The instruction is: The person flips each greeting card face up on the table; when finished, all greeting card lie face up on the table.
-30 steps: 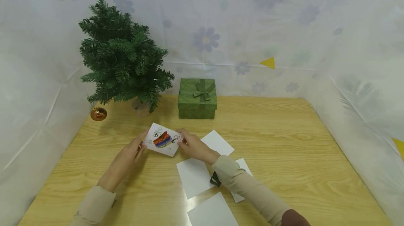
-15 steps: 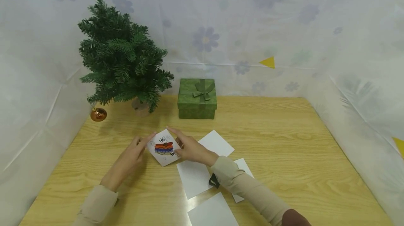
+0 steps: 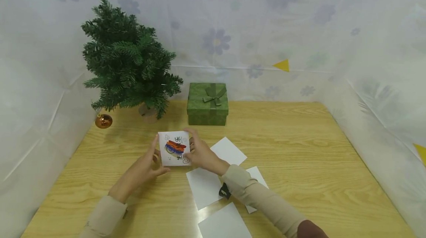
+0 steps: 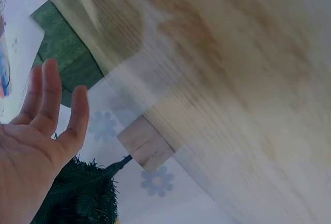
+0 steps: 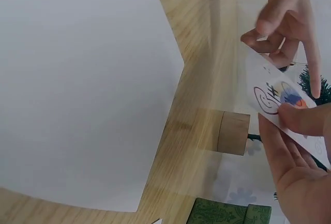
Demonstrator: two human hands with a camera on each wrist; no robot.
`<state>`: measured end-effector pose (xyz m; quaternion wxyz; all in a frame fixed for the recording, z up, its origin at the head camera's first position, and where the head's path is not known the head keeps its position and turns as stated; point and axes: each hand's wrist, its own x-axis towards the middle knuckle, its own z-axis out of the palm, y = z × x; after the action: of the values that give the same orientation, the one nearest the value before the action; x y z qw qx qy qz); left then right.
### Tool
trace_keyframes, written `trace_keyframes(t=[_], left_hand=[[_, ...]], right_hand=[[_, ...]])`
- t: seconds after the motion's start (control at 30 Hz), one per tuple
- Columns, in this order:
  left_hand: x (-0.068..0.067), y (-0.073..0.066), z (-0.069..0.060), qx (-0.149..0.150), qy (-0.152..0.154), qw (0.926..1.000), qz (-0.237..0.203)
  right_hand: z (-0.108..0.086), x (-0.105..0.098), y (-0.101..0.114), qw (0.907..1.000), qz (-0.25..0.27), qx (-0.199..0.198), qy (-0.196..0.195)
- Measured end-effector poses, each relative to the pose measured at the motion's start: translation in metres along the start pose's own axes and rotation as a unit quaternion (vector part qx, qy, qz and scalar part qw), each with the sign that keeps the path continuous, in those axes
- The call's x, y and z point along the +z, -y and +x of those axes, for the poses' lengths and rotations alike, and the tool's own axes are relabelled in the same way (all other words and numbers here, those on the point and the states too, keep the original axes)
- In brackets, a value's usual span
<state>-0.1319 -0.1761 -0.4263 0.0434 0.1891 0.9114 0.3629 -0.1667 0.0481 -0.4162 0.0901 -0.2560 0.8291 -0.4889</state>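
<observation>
A person in pale sleeves held a decorated card above a wood-grained table, with the right hand pinching it along one edge, thumb on the drawn face and fingers behind. The left hand, its fingers loosely spread, stood at the card's opposite edge without a grip; whether its fingertips touched could not be told. The card, marked with red and blue strokes, hearts and black characters, sat between the two hands. Straight ahead of the right hand stood a green gift box tied with a bow; ahead of the left hand rose a small evergreen tree, a copper-coloured ball hanging from its lower branches. White sheets lay beside the right hand and nearer the wearer, one partly hidden by the sleeve.
</observation>
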Motion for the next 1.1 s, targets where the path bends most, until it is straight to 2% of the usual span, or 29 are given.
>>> trace_keyframes(t=[0.13, 0.23, 0.4, 0.63, 0.8, 0.93, 1.1], left_hand=[[0.003, 0.003, -0.001, 0.003, 0.011, 0.9999, 0.002], [0.004, 0.005, -0.001, 0.013, 0.003, 0.9999, 0.009], [0.003, 0.009, -0.003, 0.029, -0.018, 0.9989, 0.031], [-0.002, 0.015, -0.006, 0.038, -0.022, 0.9982, 0.042], [-0.003, 0.017, -0.005, 0.041, -0.031, 0.9985, 0.019], [-0.003, 0.014, -0.004, 0.043, -0.041, 0.9982, -0.009], [-0.002, 0.011, -0.004, 0.064, -0.051, 0.9958, -0.041]], right_hand=[[0.0, 0.001, 0.001, 0.9993, 0.019, -0.004, -0.033], [0.0, 0.002, 0.001, 0.9988, 0.013, -0.01, -0.045], [-0.002, -0.001, 0.002, 0.998, 0.009, -0.008, -0.061], [-0.004, -0.002, 0.001, 0.9978, 0.02, 0.006, -0.064], [-0.005, 0.002, -0.004, 0.9987, 0.024, 0.002, -0.046], [-0.004, 0.004, -0.007, 0.9987, 0.015, -0.017, -0.047], [-0.002, 0.005, -0.011, 0.9984, 0.0, -0.027, -0.049]])
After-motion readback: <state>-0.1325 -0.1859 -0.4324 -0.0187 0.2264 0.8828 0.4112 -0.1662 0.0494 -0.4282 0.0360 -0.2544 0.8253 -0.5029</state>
